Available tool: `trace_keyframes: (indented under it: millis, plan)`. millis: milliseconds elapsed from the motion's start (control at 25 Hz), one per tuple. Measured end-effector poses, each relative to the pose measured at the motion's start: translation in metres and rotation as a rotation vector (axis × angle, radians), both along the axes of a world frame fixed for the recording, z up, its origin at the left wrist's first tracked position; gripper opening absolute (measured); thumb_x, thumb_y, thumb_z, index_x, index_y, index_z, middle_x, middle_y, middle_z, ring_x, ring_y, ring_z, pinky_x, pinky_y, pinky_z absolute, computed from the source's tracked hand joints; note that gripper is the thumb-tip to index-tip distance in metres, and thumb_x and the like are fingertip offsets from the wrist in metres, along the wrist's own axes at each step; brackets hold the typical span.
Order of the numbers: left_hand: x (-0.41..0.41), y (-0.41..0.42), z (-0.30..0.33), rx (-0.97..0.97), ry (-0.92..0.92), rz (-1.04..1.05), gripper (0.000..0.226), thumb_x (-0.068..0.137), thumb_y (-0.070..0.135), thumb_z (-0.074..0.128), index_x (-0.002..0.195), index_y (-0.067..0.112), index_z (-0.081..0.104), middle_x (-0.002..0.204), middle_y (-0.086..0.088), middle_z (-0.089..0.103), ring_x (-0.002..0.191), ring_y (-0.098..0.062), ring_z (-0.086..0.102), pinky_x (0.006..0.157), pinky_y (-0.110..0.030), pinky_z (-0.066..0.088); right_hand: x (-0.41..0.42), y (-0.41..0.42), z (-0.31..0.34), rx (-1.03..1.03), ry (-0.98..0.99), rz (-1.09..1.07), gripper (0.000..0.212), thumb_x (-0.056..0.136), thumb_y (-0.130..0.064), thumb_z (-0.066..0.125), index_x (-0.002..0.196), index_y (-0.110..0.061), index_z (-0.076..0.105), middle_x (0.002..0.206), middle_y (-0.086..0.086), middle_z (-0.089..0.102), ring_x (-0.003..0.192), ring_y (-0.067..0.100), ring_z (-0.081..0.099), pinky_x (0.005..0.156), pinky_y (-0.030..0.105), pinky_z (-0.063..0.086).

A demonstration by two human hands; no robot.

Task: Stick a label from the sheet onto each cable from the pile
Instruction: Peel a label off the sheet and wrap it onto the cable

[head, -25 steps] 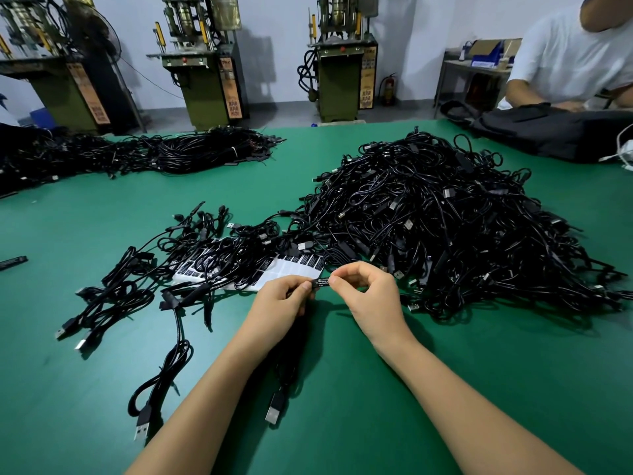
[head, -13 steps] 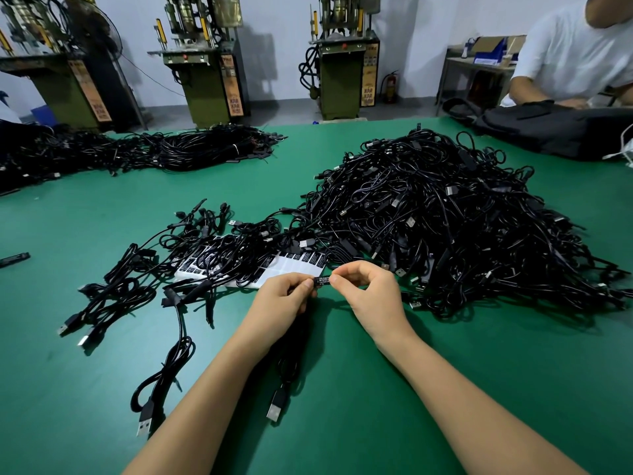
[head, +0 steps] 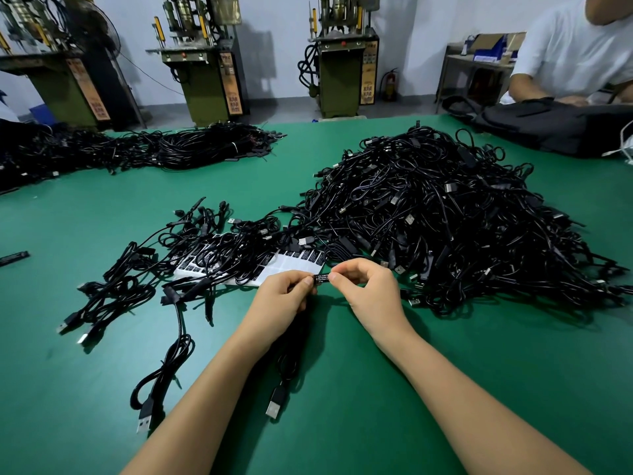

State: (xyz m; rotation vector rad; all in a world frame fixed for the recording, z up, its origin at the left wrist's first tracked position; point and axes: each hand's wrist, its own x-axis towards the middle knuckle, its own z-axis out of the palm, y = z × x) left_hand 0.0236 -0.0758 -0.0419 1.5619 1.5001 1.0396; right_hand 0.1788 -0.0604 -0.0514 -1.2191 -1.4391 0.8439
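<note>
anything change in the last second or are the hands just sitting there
Almost nothing changed. The left hand and right hand keep pinching the small black labelled piece between them, in the same spot by the label sheet. The cable pile and the hanging cable stayed put.

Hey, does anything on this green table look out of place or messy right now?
Yes: the white label sheet is half buried under loose black cables spilling from the big black cable pile, so many labels are covered. Both hands, left and right, pinch one labelled piece.
</note>
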Motion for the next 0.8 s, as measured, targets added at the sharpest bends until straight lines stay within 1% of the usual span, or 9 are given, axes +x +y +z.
trace_keyframes:
  millis: [240, 360, 480, 640, 800]
  plan:
    - [0.0, -0.0016, 0.0016, -0.011, -0.023, -0.015, 0.027, 0.099, 0.019, 0.05, 0.076, 0.016, 0.065, 0.046, 0.012, 0.046, 0.045, -0.004, 0.037, 0.046, -0.016, 0.03, 0.0002, 0.0014, -0.0019, 0.006, -0.001, -0.006, 0.01, 0.082, -0.017, 0.073, 0.078, -0.025, 0.07, 0.075, -0.009, 0.07, 0.073, -0.002, 0.063, 0.07, 0.009, 0.046]
    - [-0.0015, -0.0006, 0.0025, -0.072, -0.131, -0.044, 0.022, 0.1, 0.013, 0.048, 0.086, 0.014, 0.065, 0.047, 0.014, 0.052, 0.044, 0.0, 0.039, 0.046, -0.011, 0.033, 0.0002, 0.0022, -0.0023, 0.011, -0.009, -0.009, 0.011, 0.082, -0.017, 0.074, 0.078, -0.026, 0.07, 0.075, -0.01, 0.07, 0.073, -0.002, 0.063, 0.07, 0.009, 0.046]
    - [-0.0024, 0.0011, 0.003, -0.131, -0.239, -0.043, 0.019, 0.1, 0.009, 0.047, 0.094, 0.012, 0.065, 0.054, 0.015, 0.06, 0.044, 0.001, 0.04, 0.045, -0.009, 0.034, 0.0004, 0.0016, -0.0028, 0.009, -0.004, -0.006, 0.012, 0.082, -0.018, 0.073, 0.076, -0.027, 0.07, 0.075, -0.009, 0.07, 0.073, -0.001, 0.063, 0.07, 0.01, 0.047]
    - [-0.0022, 0.0021, 0.0032, -0.149, -0.272, -0.045, 0.02, 0.1, 0.009, 0.048, 0.092, 0.013, 0.066, 0.058, 0.012, 0.06, 0.045, 0.001, 0.04, 0.045, -0.01, 0.034, 0.0, 0.0016, -0.0023, 0.011, -0.002, -0.01, 0.013, 0.082, -0.017, 0.073, 0.075, -0.028, 0.069, 0.074, -0.009, 0.07, 0.072, -0.001, 0.063, 0.07, 0.011, 0.048]
    - [-0.0019, 0.0017, 0.0041, -0.15, -0.258, -0.037, 0.021, 0.1, 0.01, 0.047, 0.089, 0.011, 0.064, 0.048, 0.013, 0.054, 0.042, 0.001, 0.039, 0.043, -0.01, 0.033, -0.0007, 0.0022, -0.0019, 0.008, 0.004, -0.016, 0.013, 0.081, -0.016, 0.073, 0.075, -0.027, 0.069, 0.074, -0.009, 0.07, 0.072, 0.0, 0.063, 0.071, 0.014, 0.049]
